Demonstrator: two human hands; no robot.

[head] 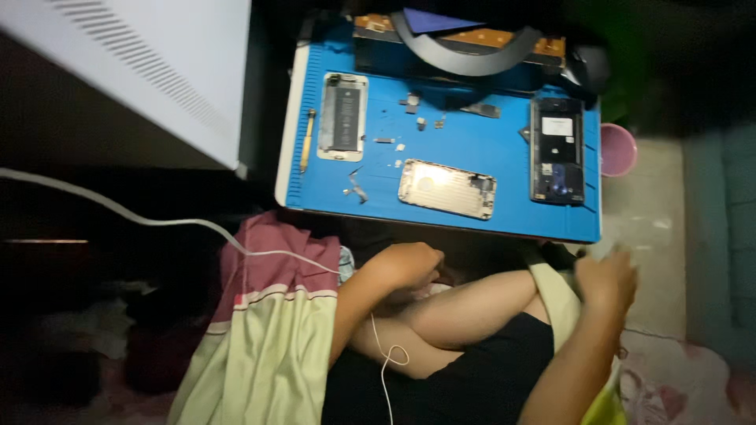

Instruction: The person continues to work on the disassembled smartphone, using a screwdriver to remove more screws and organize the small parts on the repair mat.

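Note:
My left hand (405,264) rests curled in my lap, below the front edge of a blue work mat (472,145). My right hand (606,279) is raised at the right, fingers bunched around the edge of a pale cloth strap (551,295); whether it grips it is unclear. On the mat lie an opened phone body with a black battery (342,116), a silver phone back shell (446,189), a dark phone frame (557,149), and several small loose parts (413,122). Both hands are off the mat.
A yellow-handled tool (306,142) lies along the mat's left edge. A white cable (157,220) crosses a pink and green cloth (268,330). A pink cup (617,149) sits right of the mat. A white panel (157,71) fills the upper left.

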